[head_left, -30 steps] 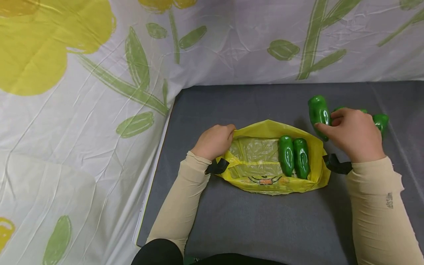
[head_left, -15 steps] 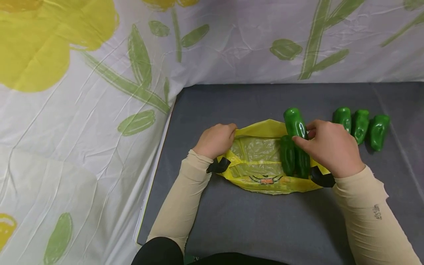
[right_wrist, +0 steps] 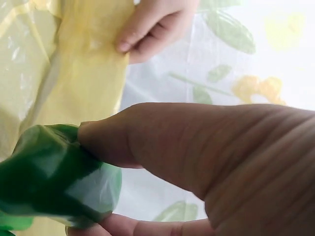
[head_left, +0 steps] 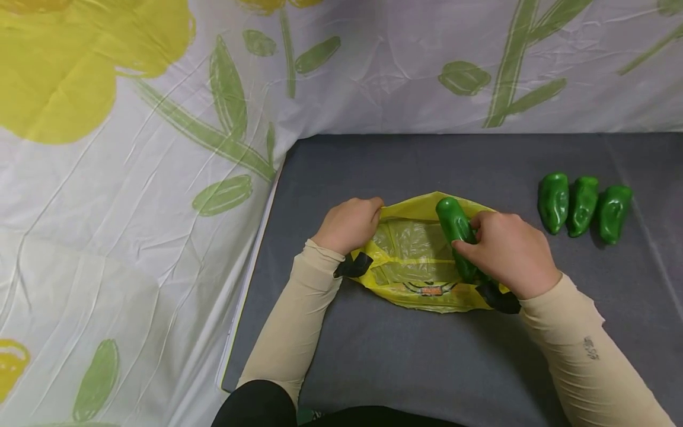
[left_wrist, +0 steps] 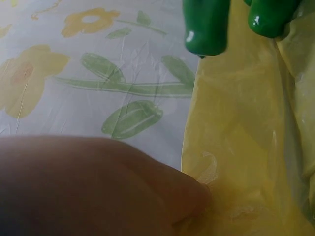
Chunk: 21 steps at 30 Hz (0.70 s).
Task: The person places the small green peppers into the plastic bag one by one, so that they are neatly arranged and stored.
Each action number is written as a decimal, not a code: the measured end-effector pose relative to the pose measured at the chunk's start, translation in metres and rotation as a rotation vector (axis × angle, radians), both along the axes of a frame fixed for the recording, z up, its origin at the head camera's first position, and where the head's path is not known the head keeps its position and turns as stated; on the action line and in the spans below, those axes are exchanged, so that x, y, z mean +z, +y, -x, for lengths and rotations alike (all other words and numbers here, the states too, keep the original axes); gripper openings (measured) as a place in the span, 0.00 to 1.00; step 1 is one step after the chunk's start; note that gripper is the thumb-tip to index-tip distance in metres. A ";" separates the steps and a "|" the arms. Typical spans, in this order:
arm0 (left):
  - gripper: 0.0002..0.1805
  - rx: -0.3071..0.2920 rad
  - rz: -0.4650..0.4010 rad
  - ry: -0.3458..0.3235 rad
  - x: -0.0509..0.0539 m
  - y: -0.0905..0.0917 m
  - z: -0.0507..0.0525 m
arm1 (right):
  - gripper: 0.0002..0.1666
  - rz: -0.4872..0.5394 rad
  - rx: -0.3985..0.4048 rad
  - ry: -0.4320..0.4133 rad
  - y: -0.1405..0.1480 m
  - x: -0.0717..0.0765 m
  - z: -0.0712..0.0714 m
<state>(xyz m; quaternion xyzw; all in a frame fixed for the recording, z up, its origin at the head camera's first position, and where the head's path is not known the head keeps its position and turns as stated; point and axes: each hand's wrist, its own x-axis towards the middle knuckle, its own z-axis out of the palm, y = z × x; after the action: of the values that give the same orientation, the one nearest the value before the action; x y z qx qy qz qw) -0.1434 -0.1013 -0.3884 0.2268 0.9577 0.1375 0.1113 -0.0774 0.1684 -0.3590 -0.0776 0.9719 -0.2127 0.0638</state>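
My left hand (head_left: 349, 225) pinches the left rim of a yellow plastic bag (head_left: 416, 207), whose mouth gapes upward. In my right hand (head_left: 514, 252) is a glossy green pepper (head_left: 452, 218), held between thumb and fingers over the right part of the mouth, tilted with its lower end inside. The right wrist view shows the thumb (right_wrist: 110, 137) pressed on this held pepper (right_wrist: 54, 172), with more green below it. Two green pepper ends appear at the top of the left wrist view. The peppers lying inside the bag are mostly hidden by the held one and my right hand.
Three green peppers (head_left: 584, 204) lie in a row on the dark grey table (head_left: 405, 356), right of the bag. A white cloth (head_left: 373, 71) with printed flowers and leaves hangs behind the table and along its left side.
My right hand has carried the green pepper leftward and down from beside the bag into its mouth, uncovering the row of peppers at right. My left hand stays on the bag's rim.
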 end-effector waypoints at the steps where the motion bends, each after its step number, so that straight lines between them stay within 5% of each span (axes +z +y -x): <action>1: 0.18 -0.001 -0.001 0.000 0.000 0.000 0.000 | 0.20 -0.002 0.004 -0.003 -0.001 -0.002 0.000; 21: 0.18 0.000 -0.004 0.008 0.000 0.001 0.000 | 0.20 -0.088 0.070 -0.048 -0.014 -0.030 0.007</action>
<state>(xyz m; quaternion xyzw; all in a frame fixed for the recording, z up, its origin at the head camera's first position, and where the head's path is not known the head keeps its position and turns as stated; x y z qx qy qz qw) -0.1436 -0.1007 -0.3886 0.2273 0.9580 0.1385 0.1070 -0.0847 0.1540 -0.3886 -0.1037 0.9752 -0.1690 0.0980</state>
